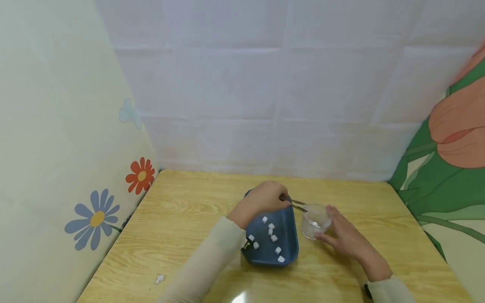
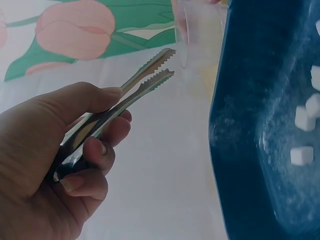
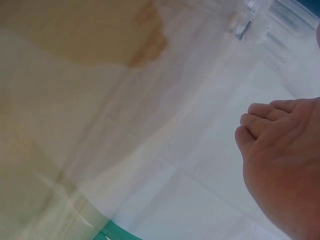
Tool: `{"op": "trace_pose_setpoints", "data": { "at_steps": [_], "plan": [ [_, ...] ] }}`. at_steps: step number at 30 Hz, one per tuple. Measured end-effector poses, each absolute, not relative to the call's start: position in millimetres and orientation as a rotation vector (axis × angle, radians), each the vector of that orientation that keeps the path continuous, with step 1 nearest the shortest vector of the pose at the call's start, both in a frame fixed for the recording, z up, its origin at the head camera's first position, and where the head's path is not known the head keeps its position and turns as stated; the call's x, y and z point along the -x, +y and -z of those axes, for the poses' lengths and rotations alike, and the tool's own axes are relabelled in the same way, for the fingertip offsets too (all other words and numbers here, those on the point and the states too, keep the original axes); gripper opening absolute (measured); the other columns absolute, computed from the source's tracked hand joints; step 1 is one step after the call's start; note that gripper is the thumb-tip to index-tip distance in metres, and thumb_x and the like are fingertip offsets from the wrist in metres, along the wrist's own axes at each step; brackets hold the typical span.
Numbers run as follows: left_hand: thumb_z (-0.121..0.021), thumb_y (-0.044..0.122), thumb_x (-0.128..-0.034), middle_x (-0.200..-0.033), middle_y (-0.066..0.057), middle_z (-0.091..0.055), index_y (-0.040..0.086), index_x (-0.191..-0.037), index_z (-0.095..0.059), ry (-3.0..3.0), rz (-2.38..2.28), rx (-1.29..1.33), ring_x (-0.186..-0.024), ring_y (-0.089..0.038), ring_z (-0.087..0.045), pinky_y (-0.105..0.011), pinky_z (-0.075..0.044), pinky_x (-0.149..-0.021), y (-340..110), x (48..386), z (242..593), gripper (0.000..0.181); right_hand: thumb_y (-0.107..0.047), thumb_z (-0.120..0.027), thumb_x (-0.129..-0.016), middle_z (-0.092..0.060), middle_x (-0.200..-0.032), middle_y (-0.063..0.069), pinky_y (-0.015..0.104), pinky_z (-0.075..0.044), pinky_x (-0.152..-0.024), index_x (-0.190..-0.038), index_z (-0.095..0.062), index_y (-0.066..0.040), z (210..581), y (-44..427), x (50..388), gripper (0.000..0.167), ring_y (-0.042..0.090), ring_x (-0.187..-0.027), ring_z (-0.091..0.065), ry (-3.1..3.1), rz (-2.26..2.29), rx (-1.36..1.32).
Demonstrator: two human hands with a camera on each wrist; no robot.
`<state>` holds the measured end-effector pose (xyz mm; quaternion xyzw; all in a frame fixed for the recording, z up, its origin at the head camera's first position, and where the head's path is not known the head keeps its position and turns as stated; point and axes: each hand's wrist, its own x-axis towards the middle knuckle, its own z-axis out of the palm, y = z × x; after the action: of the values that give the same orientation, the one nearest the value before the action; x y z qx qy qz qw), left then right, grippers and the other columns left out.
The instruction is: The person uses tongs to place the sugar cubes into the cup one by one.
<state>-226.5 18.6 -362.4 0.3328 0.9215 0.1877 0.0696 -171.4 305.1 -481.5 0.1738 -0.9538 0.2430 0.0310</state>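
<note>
My left hand grips metal tongs with serrated tips, thumb on one side and fingers on the other. The tips stand slightly apart with nothing between them, close to the rim of a clear glass. At least one white cube lies inside this glass. From the right, my right hand holds the glass between thumb and fingers; its palm shows in the right wrist view, where the glass is only partly visible. Under my left wrist is a blue tray with several white cubes scattered in it.
The wooden table meets a white sheet at the back. Flower-printed hangings flank it on both sides. A small whitish mark or scrap lies at the front left of the table.
</note>
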Motion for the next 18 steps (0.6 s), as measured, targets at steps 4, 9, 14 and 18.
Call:
{"op": "trace_pose_setpoints", "data": {
  "at_steps": [4,9,14,18],
  "plan": [
    [-0.069,0.029,-0.0980,-0.086,0.010,-0.069,0.019,-0.099,-0.076,2.827,-0.529,-1.015,-0.072,-0.004,-0.060,-0.023,-0.049,-0.066,9,228,361,0.013,-0.052,-0.072,-0.090,-0.024,-0.156,0.038,0.067,-0.025,-0.112,-0.152,-0.024,0.016,480,304,171,0.104,0.054,-0.145,-0.023,-2.944,-0.743,-0.534],
    [-0.069,0.029,-0.0975,-0.088,0.009,-0.070,0.018,-0.101,-0.077,2.858,-0.507,-1.002,-0.073,-0.004,-0.060,-0.025,-0.050,-0.067,-6,228,361,0.014,-0.051,-0.073,-0.089,-0.026,-0.156,0.038,0.067,-0.025,-0.112,-0.151,-0.026,0.016,479,304,171,0.102,0.055,-0.144,-0.024,-2.930,-0.735,-0.542],
    [-0.069,0.030,-0.0975,-0.094,0.006,-0.072,0.017,-0.105,-0.076,2.864,-0.504,-0.996,-0.075,-0.004,-0.062,-0.025,-0.051,-0.069,-19,227,364,0.017,-0.049,-0.074,-0.089,-0.027,-0.155,0.039,0.067,-0.025,-0.112,-0.151,-0.027,0.016,481,305,172,0.102,0.055,-0.144,-0.025,-2.914,-0.739,-0.556],
    [-0.070,0.030,-0.0973,-0.096,0.003,-0.073,0.015,-0.106,-0.076,2.876,-0.479,-0.978,-0.076,-0.005,-0.062,-0.027,-0.052,-0.070,-27,226,366,0.019,-0.050,-0.074,-0.089,-0.027,-0.155,0.039,0.068,-0.026,-0.111,-0.151,-0.025,0.016,484,305,172,0.103,0.056,-0.143,-0.025,-2.908,-0.745,-0.556]
  ]
}}
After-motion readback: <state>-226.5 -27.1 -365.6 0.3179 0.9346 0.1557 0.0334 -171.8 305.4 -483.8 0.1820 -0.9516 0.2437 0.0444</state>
